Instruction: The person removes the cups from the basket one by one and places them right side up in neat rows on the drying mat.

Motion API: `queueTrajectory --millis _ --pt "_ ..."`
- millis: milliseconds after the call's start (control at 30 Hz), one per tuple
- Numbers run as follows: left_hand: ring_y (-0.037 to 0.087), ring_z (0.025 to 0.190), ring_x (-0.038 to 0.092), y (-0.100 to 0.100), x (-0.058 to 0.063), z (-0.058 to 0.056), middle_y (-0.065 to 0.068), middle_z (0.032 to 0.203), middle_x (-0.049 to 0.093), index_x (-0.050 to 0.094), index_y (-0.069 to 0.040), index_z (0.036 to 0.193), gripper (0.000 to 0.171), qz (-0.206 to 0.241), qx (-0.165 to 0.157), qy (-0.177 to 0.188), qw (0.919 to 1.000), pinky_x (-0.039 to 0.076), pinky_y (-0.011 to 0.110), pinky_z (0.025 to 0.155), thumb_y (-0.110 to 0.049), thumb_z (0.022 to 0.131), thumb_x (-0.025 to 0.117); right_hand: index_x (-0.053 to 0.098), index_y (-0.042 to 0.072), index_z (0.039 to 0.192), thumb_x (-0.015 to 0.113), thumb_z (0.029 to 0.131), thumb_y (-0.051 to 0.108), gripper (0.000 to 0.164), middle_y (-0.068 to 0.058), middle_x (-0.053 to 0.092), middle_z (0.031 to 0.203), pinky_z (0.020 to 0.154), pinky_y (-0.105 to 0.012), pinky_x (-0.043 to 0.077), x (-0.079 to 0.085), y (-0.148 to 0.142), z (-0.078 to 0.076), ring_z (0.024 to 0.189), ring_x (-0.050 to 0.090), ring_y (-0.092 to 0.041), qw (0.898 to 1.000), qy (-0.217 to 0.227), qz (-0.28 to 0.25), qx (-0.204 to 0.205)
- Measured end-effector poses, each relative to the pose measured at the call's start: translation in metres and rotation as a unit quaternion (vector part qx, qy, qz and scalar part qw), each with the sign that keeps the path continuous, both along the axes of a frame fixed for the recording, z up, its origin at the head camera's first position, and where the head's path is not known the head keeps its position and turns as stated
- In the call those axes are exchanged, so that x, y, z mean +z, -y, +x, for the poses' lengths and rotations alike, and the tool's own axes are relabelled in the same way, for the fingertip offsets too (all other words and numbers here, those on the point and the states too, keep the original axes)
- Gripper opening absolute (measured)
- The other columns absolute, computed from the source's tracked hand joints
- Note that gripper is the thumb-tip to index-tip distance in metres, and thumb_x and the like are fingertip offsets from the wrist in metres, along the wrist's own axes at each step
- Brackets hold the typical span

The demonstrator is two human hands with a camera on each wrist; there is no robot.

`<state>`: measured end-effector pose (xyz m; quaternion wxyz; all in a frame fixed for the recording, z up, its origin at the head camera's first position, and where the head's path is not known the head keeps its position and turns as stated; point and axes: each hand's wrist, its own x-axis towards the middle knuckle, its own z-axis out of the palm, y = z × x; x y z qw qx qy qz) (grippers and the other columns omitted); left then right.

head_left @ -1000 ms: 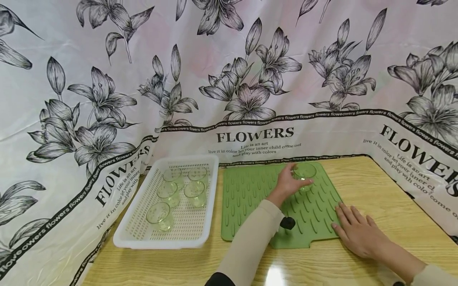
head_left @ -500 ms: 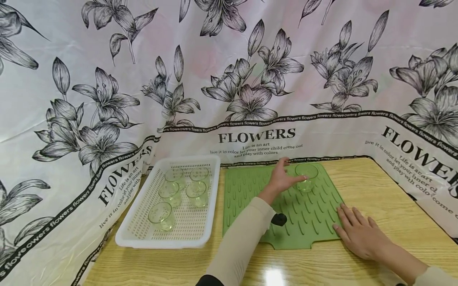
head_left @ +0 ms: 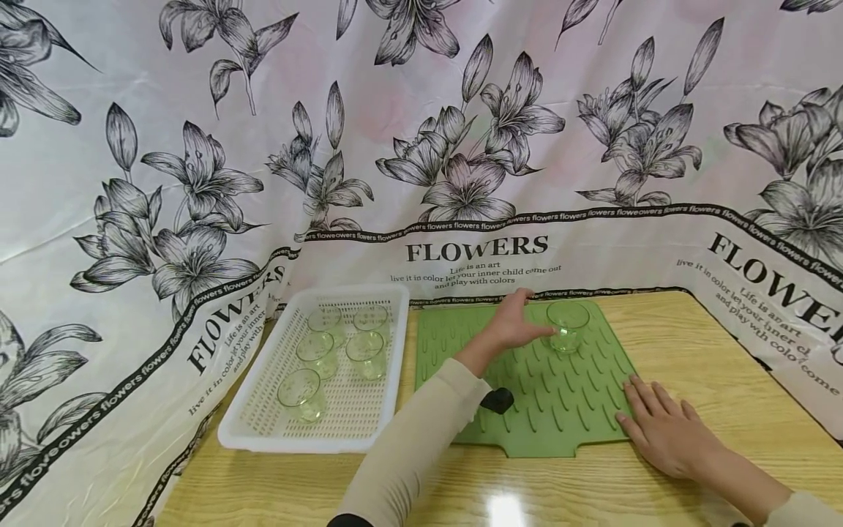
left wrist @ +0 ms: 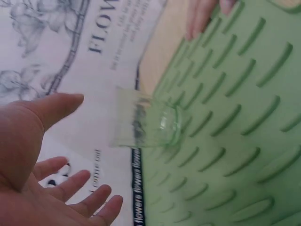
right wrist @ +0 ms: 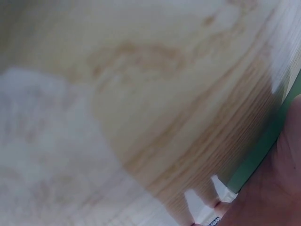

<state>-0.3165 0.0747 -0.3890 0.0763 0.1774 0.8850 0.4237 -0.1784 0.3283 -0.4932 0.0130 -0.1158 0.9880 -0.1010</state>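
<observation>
A clear greenish glass [head_left: 567,327] stands upright near the far right corner of the green ridged mat [head_left: 461,380]. My left hand [head_left: 507,327] is just left of the glass, fingers spread and holding nothing; the left wrist view shows a gap between the hand [left wrist: 51,155] and the glass [left wrist: 146,120]. My right hand [head_left: 665,424] lies flat on the table by the mat's right edge, fingertips close to that edge. In the right wrist view only part of the right hand [right wrist: 268,183] shows, beside the mat's green edge.
Left of the mat stands a white perforated basket [head_left: 230,432] with several similar glasses [head_left: 303,397] inside. The wooden table [head_left: 263,490] runs along the front. A flower-printed cloth [head_left: 369,183] hangs behind and along both sides.
My left hand has let go of the glass and drawn away to the left, its fingers opening. The glass stays on the mat. My right hand keeps its place.
</observation>
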Motion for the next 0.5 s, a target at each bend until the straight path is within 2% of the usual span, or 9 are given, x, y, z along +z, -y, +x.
queueTrajectory --millis 167,367,500 --pt "0.028 0.129 0.055 0.010 0.011 0.009 0.007 0.143 0.057 0.052 -0.012 0.145 0.063 0.010 -0.015 0.002 0.9998 0.052 0.039 0.101 -0.029 0.091 0.080 0.029 -0.012 0.154 0.035 0.111 0.045 0.071 -0.035 0.026 0.159 0.106 -0.083 0.017 -0.001 -0.002 0.000 0.142 0.022 -0.061 1.000 0.004 0.001 0.002" --pt "0.025 0.126 0.057 0.017 0.022 0.022 0.003 0.140 0.059 0.055 -0.015 0.142 0.056 -0.025 -0.047 -0.019 0.9984 0.054 0.036 0.097 -0.034 0.094 0.075 0.026 -0.012 0.155 0.034 0.111 0.044 0.072 -0.035 0.024 0.159 0.106 -0.083 0.016 0.000 -0.002 0.000 0.142 0.021 -0.062 1.000 0.010 -0.003 0.002" --pt "0.022 0.125 0.058 0.023 0.029 0.030 0.002 0.141 0.059 0.055 -0.016 0.142 0.053 -0.026 -0.066 -0.031 0.9970 0.054 0.032 0.096 -0.031 0.095 0.075 0.025 -0.012 0.156 0.034 0.111 0.044 0.072 -0.035 0.023 0.160 0.106 -0.083 0.016 -0.001 -0.002 -0.002 0.142 0.020 -0.062 1.000 0.009 -0.002 0.004"
